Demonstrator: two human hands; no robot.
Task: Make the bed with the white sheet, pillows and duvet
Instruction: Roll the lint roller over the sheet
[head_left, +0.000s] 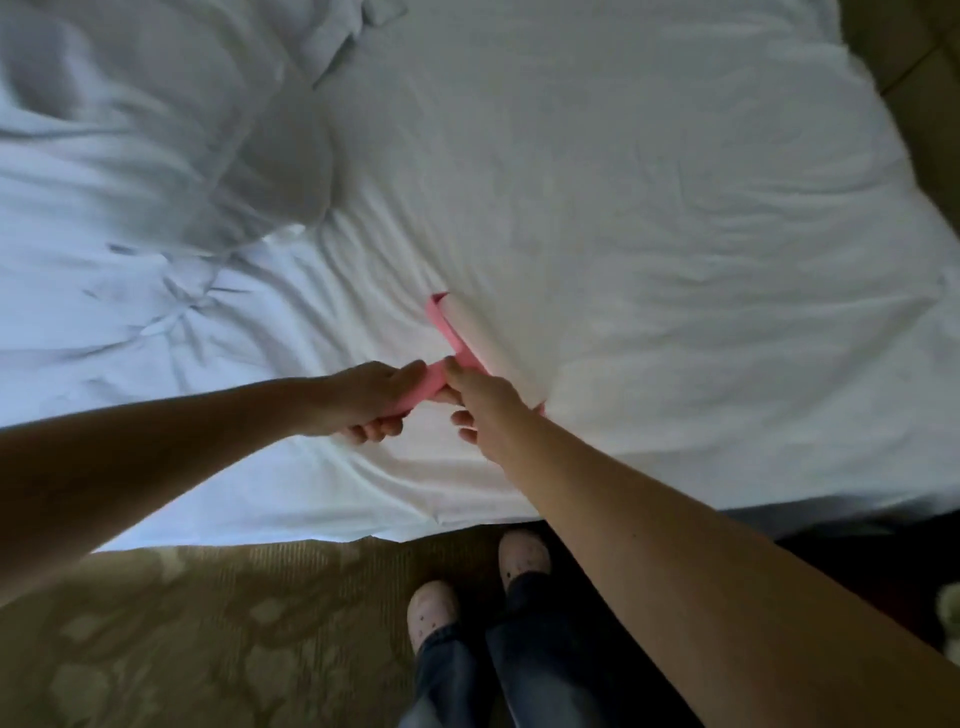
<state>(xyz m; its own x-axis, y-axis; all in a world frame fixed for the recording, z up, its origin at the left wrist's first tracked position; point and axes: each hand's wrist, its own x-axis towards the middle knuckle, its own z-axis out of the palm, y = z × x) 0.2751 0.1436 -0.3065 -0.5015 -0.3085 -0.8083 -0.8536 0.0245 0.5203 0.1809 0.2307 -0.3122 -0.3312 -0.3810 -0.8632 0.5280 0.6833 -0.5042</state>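
The person leaned over the side of the bed (883, 512) with both arms out. The white cotton sheet (649, 208) lay spread over the mattress, flat to the right and creased in ridges toward the left. There a heap of rumpled white bedding (130, 135) sat on it, duvet or pillow I could not tell.

A pink T-shaped plastic roller (457, 338) with a white drum rested head-down on the sheet just ahead of the hands. The left hand (363, 402) had its fingers (376, 428) curled right round the handle. The right hand (483, 405) pinched the same handle close to the head with thumb and fingertips, and its other fingers were loosely curled beneath.

To my eye the step was smoothing or cleaning the sheet before the covers went on. It would go best with the drum kept flat along its whole length. The strokes should be long, overlapping and even in pressure, run away from the body toward the creases, so the cloth was pushed taut rather than bunched. The heaped bedding would need shifting to reach what lay under it.
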